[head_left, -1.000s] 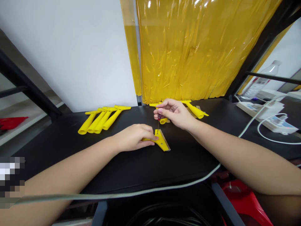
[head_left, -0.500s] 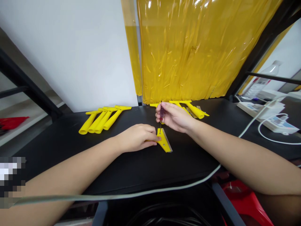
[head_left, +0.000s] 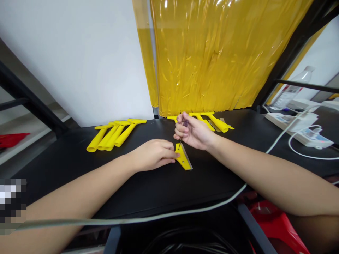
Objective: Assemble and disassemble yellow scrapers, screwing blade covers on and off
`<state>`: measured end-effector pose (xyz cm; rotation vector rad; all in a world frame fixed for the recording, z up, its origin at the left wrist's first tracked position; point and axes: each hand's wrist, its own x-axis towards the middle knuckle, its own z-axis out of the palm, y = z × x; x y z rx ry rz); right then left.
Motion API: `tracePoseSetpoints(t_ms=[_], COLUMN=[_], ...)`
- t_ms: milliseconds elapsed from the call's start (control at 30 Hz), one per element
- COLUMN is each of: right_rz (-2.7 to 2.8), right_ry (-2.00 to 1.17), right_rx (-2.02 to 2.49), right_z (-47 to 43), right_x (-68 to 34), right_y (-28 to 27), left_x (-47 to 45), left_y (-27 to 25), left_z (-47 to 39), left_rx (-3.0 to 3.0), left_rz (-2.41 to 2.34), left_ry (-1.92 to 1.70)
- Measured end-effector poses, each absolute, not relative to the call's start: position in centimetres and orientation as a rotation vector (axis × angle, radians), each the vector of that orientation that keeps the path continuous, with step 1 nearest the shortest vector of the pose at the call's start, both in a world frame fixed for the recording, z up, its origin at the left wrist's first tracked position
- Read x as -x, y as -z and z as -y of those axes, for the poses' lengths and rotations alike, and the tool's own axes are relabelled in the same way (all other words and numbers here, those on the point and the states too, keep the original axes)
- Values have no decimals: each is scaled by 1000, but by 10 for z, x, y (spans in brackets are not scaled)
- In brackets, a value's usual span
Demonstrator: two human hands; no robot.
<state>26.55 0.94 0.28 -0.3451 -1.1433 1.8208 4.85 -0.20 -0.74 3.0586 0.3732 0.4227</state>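
Note:
My left hand (head_left: 156, 154) is closed around a yellow scraper (head_left: 184, 160), its handle hidden in the palm. The scraper's wide head lies on the black table, with a metal blade along its right edge and two screw holes or screws in its face. My right hand (head_left: 194, 131) grips a screwdriver (head_left: 180, 143), whose thin shaft points down to the upper screw spot of the head. Most of the screwdriver's handle is covered by my fingers; a bit of dark purple shows.
Several yellow scrapers (head_left: 116, 134) lie in a row at the back left. More scrapers (head_left: 219, 123) and loose blades rest behind my right hand. At right are a white power strip (head_left: 308, 135) and a plastic bottle (head_left: 291, 90). A pale cable (head_left: 201, 210) crosses in front.
My right fingers have curled further round the screwdriver's handle, and the tool has tilted slightly. The scraper and my left hand stay in place while the view shifts a little.

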Motion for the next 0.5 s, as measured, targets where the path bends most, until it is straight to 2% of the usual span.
tracePoseSetpoints(t_ms=[500], right_rz=[1151], right_ry=[-1840], right_rx=[356], right_z=[-2], right_x=[-265], right_y=[-7], left_x=[-47], left_y=[9], left_z=[1], left_rx=[-3059], left_rz=[-386], left_ry=[-418])
